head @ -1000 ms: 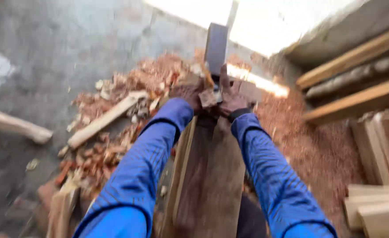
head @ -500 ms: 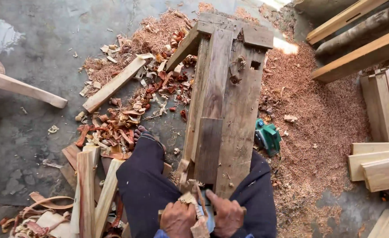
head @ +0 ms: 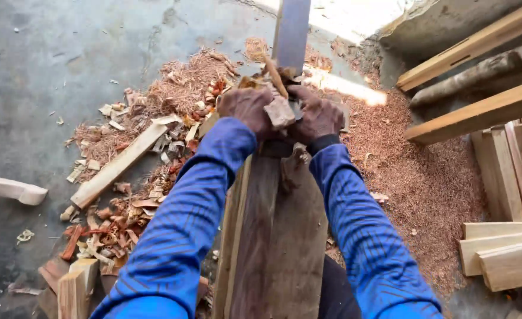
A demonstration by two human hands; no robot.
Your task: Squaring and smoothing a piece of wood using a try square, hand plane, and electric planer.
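Both hands, left [head: 248, 109] and right [head: 317, 116], gripped a wooden hand plane [head: 280, 110] on the dark plank [head: 275, 236]; heaped shavings [head: 154, 171] suggested much planing done, the remainder unclear.

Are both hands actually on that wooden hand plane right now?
Touching. The head view shows the left hand and right hand wrapped around the wooden hand plane from either side, no gap visible.

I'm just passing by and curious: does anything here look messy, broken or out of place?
The floor is littered. Wood shavings and chips lie heaped to the left of the wooden bench, and reddish sawdust spreads to its right. A loose wooden slat lies slanted among the chips. Both hands, left hand and right hand, grip a wooden tool.
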